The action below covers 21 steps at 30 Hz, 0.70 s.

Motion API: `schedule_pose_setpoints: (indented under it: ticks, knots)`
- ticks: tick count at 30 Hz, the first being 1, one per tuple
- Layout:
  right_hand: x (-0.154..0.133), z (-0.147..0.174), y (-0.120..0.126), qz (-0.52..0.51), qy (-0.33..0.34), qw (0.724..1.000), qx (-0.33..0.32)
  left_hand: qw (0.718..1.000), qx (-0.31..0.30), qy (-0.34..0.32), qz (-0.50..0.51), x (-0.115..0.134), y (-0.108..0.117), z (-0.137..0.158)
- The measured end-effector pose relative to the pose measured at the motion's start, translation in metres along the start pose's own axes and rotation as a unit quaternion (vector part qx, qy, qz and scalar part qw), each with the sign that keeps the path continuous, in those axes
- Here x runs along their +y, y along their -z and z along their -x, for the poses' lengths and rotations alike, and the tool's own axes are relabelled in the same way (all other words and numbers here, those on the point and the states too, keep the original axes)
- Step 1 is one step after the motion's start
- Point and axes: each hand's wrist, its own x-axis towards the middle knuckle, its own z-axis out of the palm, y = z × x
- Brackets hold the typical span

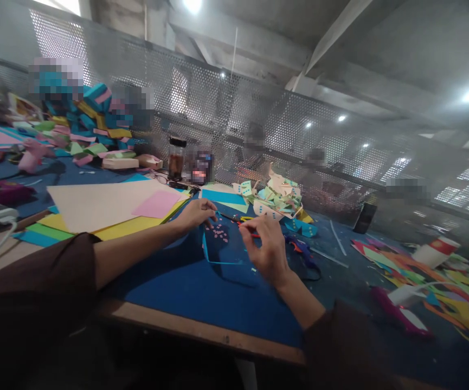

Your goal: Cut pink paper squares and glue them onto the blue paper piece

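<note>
Over the blue tabletop, my left hand (202,212) hangs with its fingers bent down and drawn together. A tiny light-blue bit shows by its fingertips, too small to name. My right hand (267,246) is held across from it, thumb and index finger pinched; whatever is between them cannot be made out. Several tiny pink paper pieces (218,233) lie between and below the hands, on a clear sheet with a light-blue edge (206,252). Just behind the right fingers are yellow handles (249,218) and a red one, partly hidden.
Large paper sheets (96,203) lie to the left. Paper scraps (278,192) are heaped at the back, near a dark jar (176,160) and a phone (201,167). A purple-blue glue gun (302,252) lies right; a paper cup (437,252) stands among coloured offcuts.
</note>
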Motion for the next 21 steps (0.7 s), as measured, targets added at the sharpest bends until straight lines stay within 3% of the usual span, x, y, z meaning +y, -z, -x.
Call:
schedule_pose_setpoints:
  ticks: [5,10,15,21]
  knots:
    - [-0.020,0.003,0.003,0.034,0.105,0.990,-0.091,1.000,0.017,0.001,0.005,-0.003,0.006,-0.005]
    - [-0.022,0.005,-0.005,0.102,0.151,0.968,-0.172,0.999,0.033,0.003,0.000,-0.004,0.009,-0.006]
    - [-0.016,0.004,-0.009,0.162,0.129,0.959,-0.192,0.999,0.035,-0.005,-0.016,-0.005,0.008,-0.008]
    - [0.000,0.007,-0.014,0.161,0.076,0.967,-0.185,0.997,0.043,-0.013,-0.059,-0.008,0.010,-0.009]
